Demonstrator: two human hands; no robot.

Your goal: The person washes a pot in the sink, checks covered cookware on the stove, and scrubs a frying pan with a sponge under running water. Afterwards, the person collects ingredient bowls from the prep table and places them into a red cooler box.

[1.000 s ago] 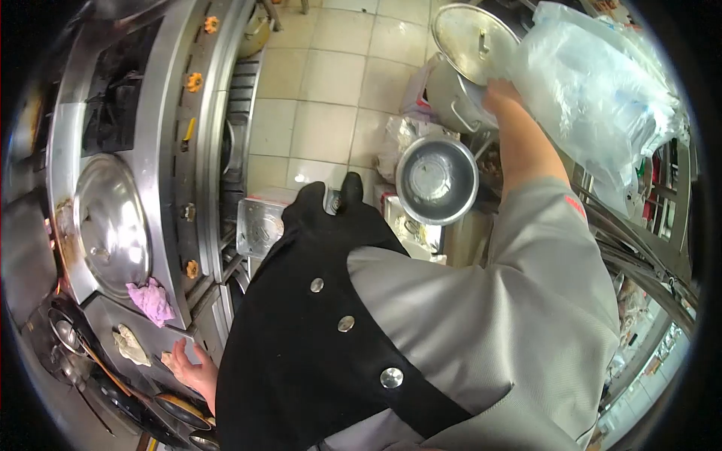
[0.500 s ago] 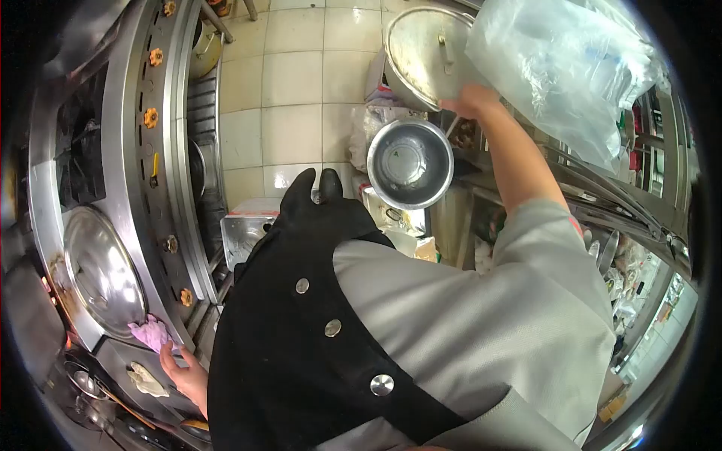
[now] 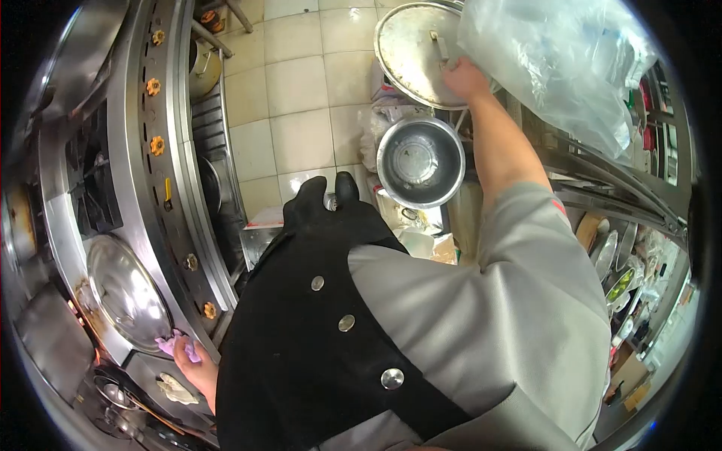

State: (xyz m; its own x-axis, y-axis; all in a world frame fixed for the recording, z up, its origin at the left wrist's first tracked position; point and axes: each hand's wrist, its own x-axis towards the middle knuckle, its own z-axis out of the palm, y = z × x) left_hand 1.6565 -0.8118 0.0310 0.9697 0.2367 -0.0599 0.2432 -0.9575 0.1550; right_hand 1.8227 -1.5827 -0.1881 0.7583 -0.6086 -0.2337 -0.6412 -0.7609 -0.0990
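Note:
My right hand (image 3: 466,79) is over the large round metal pot lid (image 3: 410,52), its curled fingers at the near end of the lid's handle (image 3: 441,49). Parts of the fingers are hidden from above. At lower left, my left hand (image 3: 198,371) has its fingers closed on a crumpled pink cloth (image 3: 171,344). That cloth lies against the rim of a large shiny round lid (image 3: 129,289) on the stove. Just nearer to me than the pot lid stands a deep steel bowl (image 3: 417,161) with a wet-looking inside.
A stove front with orange knobs (image 3: 157,145) runs along my left. A clear plastic bag (image 3: 549,68) bulges beside my right hand. A pale cloth (image 3: 177,389) and a wok (image 3: 113,395) are at lower left. Metal racks (image 3: 624,199) stand at right; the floor is tiled (image 3: 297,90).
My right hand has moved from the pot lid's near rim in toward its handle, and the lid has shifted slightly left. My left fingers have come onto the pink cloth. The view has shifted slightly.

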